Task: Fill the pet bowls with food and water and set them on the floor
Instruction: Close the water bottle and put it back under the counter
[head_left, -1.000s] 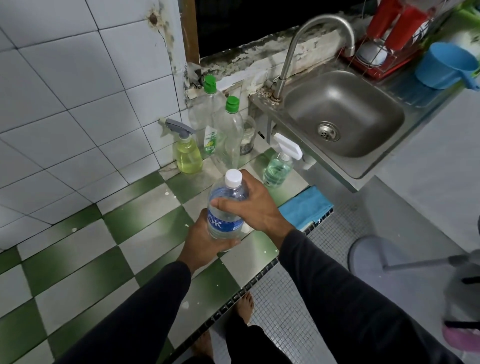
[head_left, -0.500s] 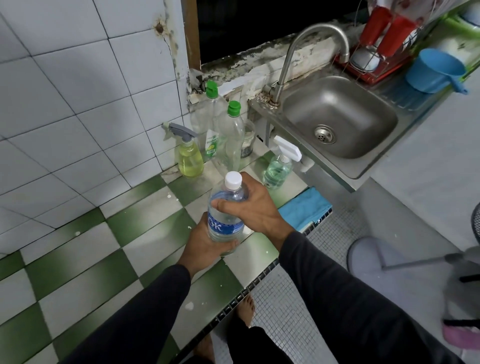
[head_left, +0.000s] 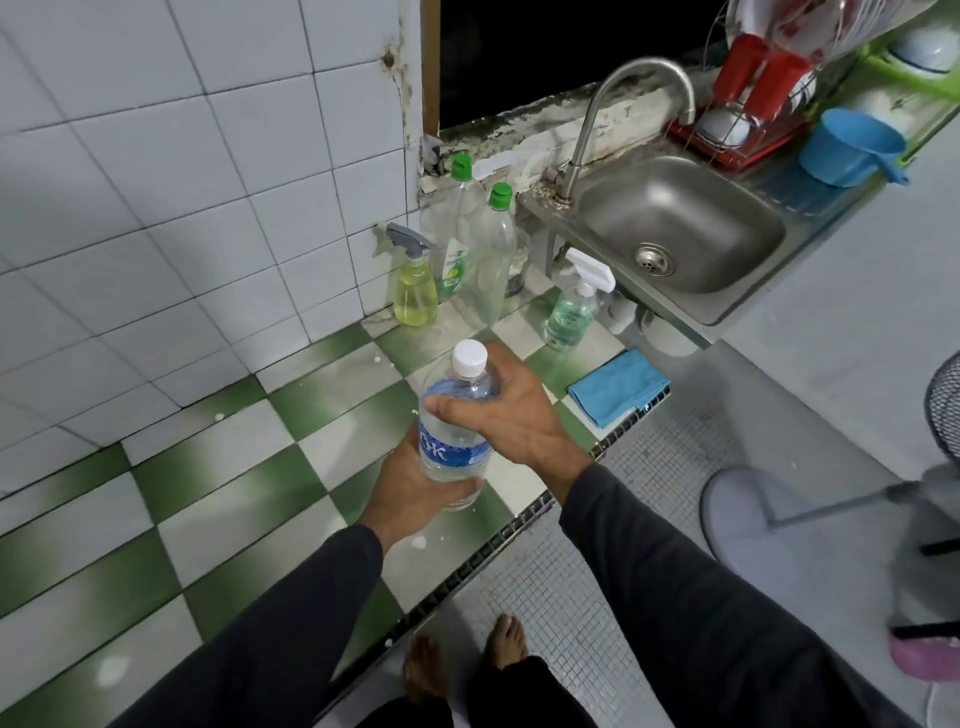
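The capped water bottle (head_left: 453, 423) stood upright over the checkered counter (head_left: 218, 467), gripped by both hands: the left hand (head_left: 415, 496) curled round its base, the right hand (head_left: 511, 418) wrapped round its shoulder. At two o'clock sat the sink (head_left: 675, 228); a blue cloth (head_left: 618, 384) lay at three.

A single head-worn wide-angle camera looks steeply down and forward from above the person's own arms. It faces a green-and-white checked counter (head_left: 218, 467) that runs diagonally from lower left to upper right, with the tiled wall (head_left: 156, 182) on the left and the steel sink (head_left: 675, 228) toward the upper right. The two hands meet close below the lens at frame centre; bare feet (head_left: 467, 660) and floor show at the bottom edge. Straight lines bow near the borders. No second view overlaps it.
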